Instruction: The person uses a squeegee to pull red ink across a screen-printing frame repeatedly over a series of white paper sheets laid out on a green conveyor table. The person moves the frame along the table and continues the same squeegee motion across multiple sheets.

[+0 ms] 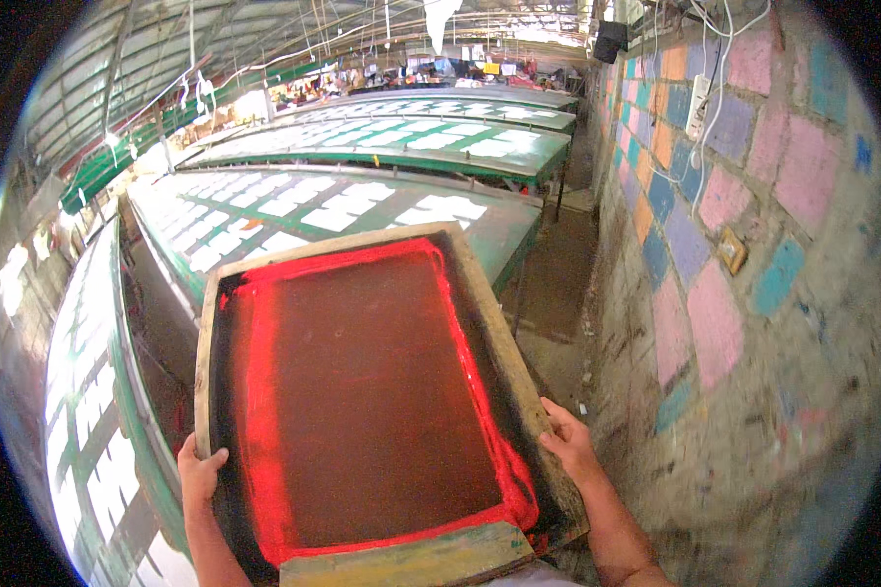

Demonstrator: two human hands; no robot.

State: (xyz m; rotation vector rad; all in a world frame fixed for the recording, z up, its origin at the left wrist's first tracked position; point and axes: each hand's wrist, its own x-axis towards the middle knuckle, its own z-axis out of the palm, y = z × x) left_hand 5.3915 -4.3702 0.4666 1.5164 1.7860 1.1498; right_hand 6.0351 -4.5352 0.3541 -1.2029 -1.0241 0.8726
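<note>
A large wooden-framed printing screen (377, 391) is held up in front of me, its dark brown mesh ringed by wet-looking red ink (264, 421). My left hand (202, 472) grips the frame's left side, thumb over the edge. On the opposite side, my right hand (570, 442) is closed round the lower right of the frame. A paint-stained wooden piece (411, 556), which looks like a squeegee handle, lies across the screen's near end. Neither hand touches it. Its lower part runs out of the picture.
Long green tables with pale rectangles run ahead, the nearest table (504, 245) just beyond the screen. Another long table (117, 342) stands at my left. A patchwork-painted wall (715, 205) with hanging cables (719, 88) lines the right, beside a narrow aisle (558, 293).
</note>
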